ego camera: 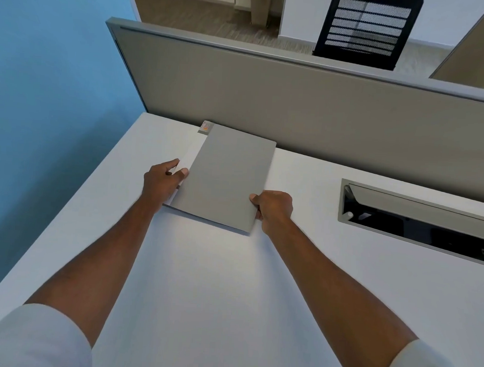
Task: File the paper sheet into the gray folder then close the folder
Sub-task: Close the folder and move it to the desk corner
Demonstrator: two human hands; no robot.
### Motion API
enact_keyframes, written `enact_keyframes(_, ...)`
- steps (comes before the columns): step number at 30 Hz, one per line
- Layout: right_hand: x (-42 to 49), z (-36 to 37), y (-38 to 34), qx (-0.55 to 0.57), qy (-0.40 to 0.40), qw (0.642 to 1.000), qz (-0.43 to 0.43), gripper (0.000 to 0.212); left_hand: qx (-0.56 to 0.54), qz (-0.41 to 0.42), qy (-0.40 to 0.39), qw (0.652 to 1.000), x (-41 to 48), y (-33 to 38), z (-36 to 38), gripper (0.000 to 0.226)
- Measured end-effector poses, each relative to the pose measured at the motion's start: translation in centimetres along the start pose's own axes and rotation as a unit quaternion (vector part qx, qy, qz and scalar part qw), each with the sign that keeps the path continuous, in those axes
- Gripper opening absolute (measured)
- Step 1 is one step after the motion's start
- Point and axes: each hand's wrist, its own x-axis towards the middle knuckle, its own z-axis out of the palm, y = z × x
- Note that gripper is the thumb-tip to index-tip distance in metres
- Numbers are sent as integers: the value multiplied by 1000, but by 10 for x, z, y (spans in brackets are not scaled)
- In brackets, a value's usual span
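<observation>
The gray folder (227, 179) lies on the white desk (202, 279) near the partition, its cover down over the contents. A strip of the white paper sheet (190, 155) sticks out along the folder's left edge. My left hand (162, 183) grips that left edge, thumb on top, fingers on the paper strip. On the lower right edge of the folder, my right hand (273, 208) pinches the cover with thumb above and fingers below. A small orange and white label (205, 126) shows at the folder's far left corner.
A gray partition (295, 102) runs along the back of the desk. An open cable tray (418, 220) is set into the desk at the right. A blue wall (51, 103) stands at the left, and a black mesh chair (366, 30) is beyond the partition.
</observation>
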Motion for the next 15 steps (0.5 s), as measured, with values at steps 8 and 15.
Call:
enact_keyframes(8,10,6,-3,-20,12,1000,-4,15,20,28,17,999,9,-3,5,60)
enact_keyframes(15,11,8,-1,-24,26,999,0,13,52,27,33,998,10,-8,11,64)
